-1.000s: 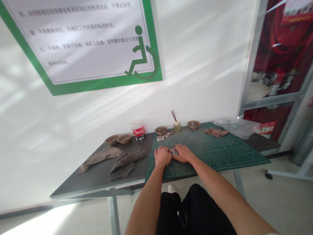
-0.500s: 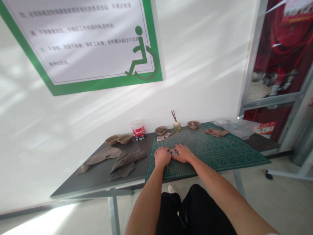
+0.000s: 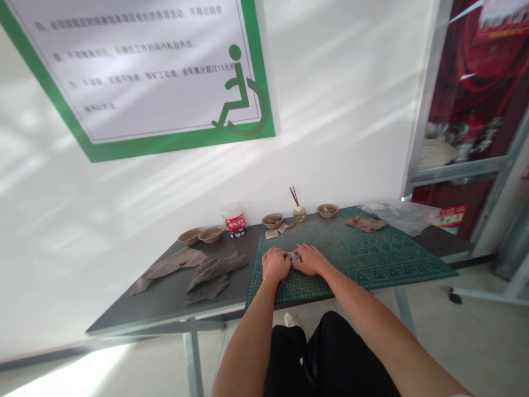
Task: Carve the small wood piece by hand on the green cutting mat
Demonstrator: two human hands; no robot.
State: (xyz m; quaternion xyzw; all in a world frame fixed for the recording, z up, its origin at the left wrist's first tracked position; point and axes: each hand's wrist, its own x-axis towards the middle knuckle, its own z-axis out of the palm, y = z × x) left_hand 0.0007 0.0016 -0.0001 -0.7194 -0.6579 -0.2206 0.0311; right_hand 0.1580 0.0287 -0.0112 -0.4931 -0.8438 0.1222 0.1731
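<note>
Both hands rest low over the green cutting mat [image 3: 355,256], with a small grey patterned piece [image 3: 295,257] between them. My left hand [image 3: 276,263] has its fingers curled on the piece's left side. From the right, my right hand [image 3: 309,259] pinches the same piece with thumb and fingers. What the piece is made of is too small to tell. Just beyond the hands lie small pale squares [image 3: 271,234], next to a brown bowl [image 3: 272,221] with small bits inside.
Left of the mat, grey-brown cloths [image 3: 212,275] lie on the dark table [image 3: 136,311]. Behind them stand two joined bowls [image 3: 210,235] and a red-labelled tub [image 3: 235,219]. A reed diffuser [image 3: 300,213], another bowl [image 3: 328,210], a crumpled cloth [image 3: 366,223] and plastic bag [image 3: 407,216] line the back.
</note>
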